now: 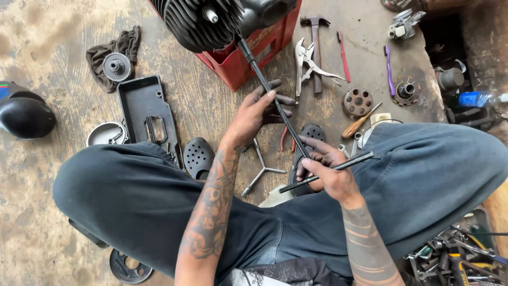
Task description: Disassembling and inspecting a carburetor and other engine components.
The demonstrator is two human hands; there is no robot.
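Observation:
My left hand (260, 109) grips a long black rod (267, 87) near its middle; the rod's upper end enters a black finned engine (203, 18) that rests on a red crate (241, 58). My right hand (329, 169) holds the same rod's lower end (302, 148) and also a second thin dark rod (355, 160) that lies crosswise through the fingers. I sit cross-legged in dark trousers, with both hands over my lap.
On the floor lie a three-armed wrench (260, 172), locking pliers (307, 61), a hammer (316, 39), a screwdriver (357, 124), round metal parts (357, 101), a black cover plate (145, 108), a rag (114, 50), black clogs (198, 157) and a helmet (24, 111). Several tools fill a box (455, 259) at the lower right.

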